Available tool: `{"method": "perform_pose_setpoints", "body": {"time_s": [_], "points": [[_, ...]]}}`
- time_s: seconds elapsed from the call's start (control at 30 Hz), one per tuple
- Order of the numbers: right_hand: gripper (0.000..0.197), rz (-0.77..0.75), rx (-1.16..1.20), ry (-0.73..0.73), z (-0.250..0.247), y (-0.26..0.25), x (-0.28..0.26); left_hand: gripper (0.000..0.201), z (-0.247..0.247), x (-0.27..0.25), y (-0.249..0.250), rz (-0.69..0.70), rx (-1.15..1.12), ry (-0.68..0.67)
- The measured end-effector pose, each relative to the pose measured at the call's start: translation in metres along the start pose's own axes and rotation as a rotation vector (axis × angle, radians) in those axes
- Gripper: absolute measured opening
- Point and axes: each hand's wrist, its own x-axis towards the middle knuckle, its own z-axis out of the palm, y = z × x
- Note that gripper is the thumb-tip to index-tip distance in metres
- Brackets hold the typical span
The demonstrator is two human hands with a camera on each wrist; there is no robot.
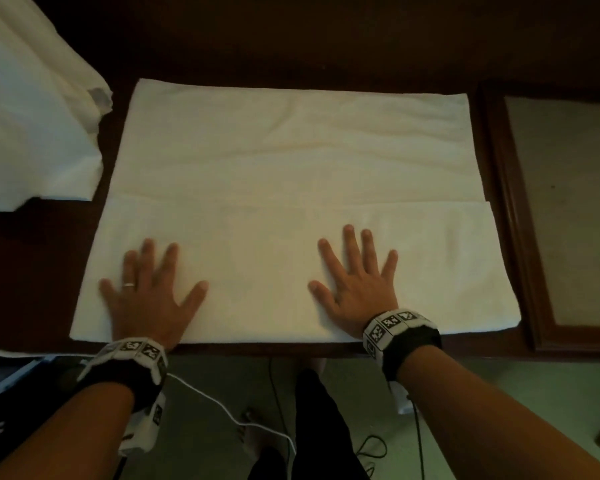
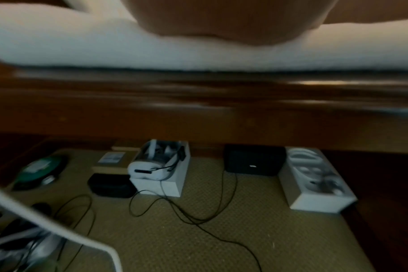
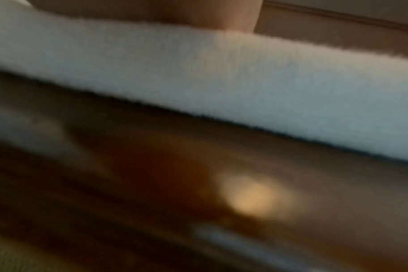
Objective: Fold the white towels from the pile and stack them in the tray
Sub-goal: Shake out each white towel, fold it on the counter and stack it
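A white towel (image 1: pixel 291 161) lies spread on the dark wooden table (image 1: pixel 25 258), its near third folded over on itself. My left hand (image 1: pixel 149 289) presses flat on the folded flap at the left, fingers spread. On the same flap, right of centre, my right hand (image 1: pixel 357 278) lies flat with fingers spread. The pile of white towels (image 1: pixel 32 116) sits at the far left. A wooden tray (image 1: pixel 513 216) with a pale bottom stands to the right of the towel. Both wrist views show only the towel's near edge (image 2: pixel 198 55) (image 3: pixel 268 88) and a blurred heel of the palm.
The table's front edge (image 2: pixel 198 103) runs just below the towel. Beneath it, on the carpet, are boxes (image 2: pixel 161 169) with headsets, a black case (image 2: pixel 254 160) and loose black cables (image 2: pixel 198 217). A white cable (image 1: pixel 236 420) hangs from my left wrist.
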Motion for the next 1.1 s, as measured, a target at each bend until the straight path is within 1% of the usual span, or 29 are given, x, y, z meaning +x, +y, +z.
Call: {"method": "perform_pose_setpoints", "body": {"time_s": [0.03,0.07,0.13,0.17,0.2,0.23,0.27,0.3,0.4,0.43,0.47,0.5,0.53,0.6,0.67,0.7,0.73,0.77,0.8,0.83,0.9,0.93,0.97,1.0,1.03,1.1], "points": [[0.073,-0.002,0.004,0.008,0.0,-0.001,0.001,0.095,-0.002,0.003,0.004,-0.012,-0.017,0.002],[0.073,-0.007,0.005,0.01,0.0,-0.001,0.002,0.095,-0.003,0.006,0.012,0.037,-0.012,0.006],[0.073,-0.037,0.012,0.0,-0.002,0.002,0.001,0.09,0.003,0.007,0.031,0.235,0.056,0.013],[0.073,-0.057,0.013,-0.001,-0.002,0.009,-0.002,0.087,0.007,0.007,0.039,0.303,0.082,0.018],[0.071,-0.071,0.009,0.003,-0.002,0.02,-0.005,0.085,0.011,0.007,0.043,0.32,0.089,0.03],[0.07,-0.067,0.002,0.013,-0.002,0.035,-0.012,0.085,0.014,0.007,0.044,0.302,0.086,0.042],[0.069,-0.03,0.0,0.029,-0.001,0.055,-0.019,0.085,0.017,0.007,0.043,0.28,0.082,0.053],[0.068,0.044,0.009,0.046,0.001,0.078,-0.029,0.085,0.018,0.007,0.043,0.266,0.083,0.057],[0.074,0.384,0.1,0.087,0.004,0.136,-0.058,0.086,0.015,0.006,0.048,0.267,0.089,0.038],[0.076,0.468,0.134,0.087,0.003,0.144,-0.062,0.086,0.015,0.006,0.05,0.267,0.094,0.032],[0.078,0.513,0.139,0.082,0.0,0.145,-0.063,0.086,0.014,0.005,0.051,0.264,0.103,0.026],[0.077,0.514,0.11,0.077,-0.004,0.14,-0.059,0.087,0.013,0.006,0.052,0.261,0.111,0.022],[0.076,0.467,0.061,0.079,-0.008,0.131,-0.054,0.087,0.01,0.007,0.053,0.264,0.113,0.02],[0.074,0.256,-0.022,0.09,-0.018,0.103,-0.037,0.085,0.002,0.01,0.057,0.312,0.116,0.036],[0.07,0.02,-0.054,0.059,-0.022,0.072,-0.017,0.08,-0.004,0.015,0.063,0.459,0.151,0.064],[0.069,-0.07,-0.059,0.02,-0.021,0.06,-0.006,0.076,-0.004,0.018,0.065,0.548,0.181,0.067],[0.068,-0.134,-0.067,-0.015,-0.02,0.049,0.003,0.073,-0.005,0.022,0.063,0.615,0.208,0.067],[0.067,-0.17,-0.079,-0.034,-0.019,0.041,0.01,0.071,-0.006,0.027,0.057,0.627,0.22,0.071],[0.067,-0.182,-0.088,-0.042,-0.018,0.037,0.015,0.072,-0.007,0.033,0.046,0.567,0.208,0.066],[0.067,-0.177,-0.09,-0.044,-0.016,0.037,0.018,0.074,-0.007,0.039,0.031,0.451,0.175,0.059],[0.067,-0.163,-0.086,-0.036,-0.014,0.038,0.018,0.082,-0.009,0.042,0.005,0.164,0.096,0.03],[0.067,-0.156,-0.085,-0.034,-0.013,0.038,0.017,0.087,-0.011,0.041,0.0,0.067,0.062,0.023],[0.067,-0.148,-0.083,-0.04,-0.013,0.037,0.017,0.092,-0.014,0.038,0.004,0.014,0.035,0.002],[0.067,-0.144,-0.079,-0.046,-0.013,0.035,0.016,0.093,-0.018,0.033,0.016,0.016,0.019,-0.014],[0.067,-0.146,-0.074,-0.048,-0.013,0.034,0.017,0.092,-0.019,0.027,0.029,0.064,0.013,-0.028],[0.068,-0.168,-0.069,-0.047,-0.015,0.039,0.017,0.083,-0.012,0.019,0.05,0.246,0.046,-0.041]]}}
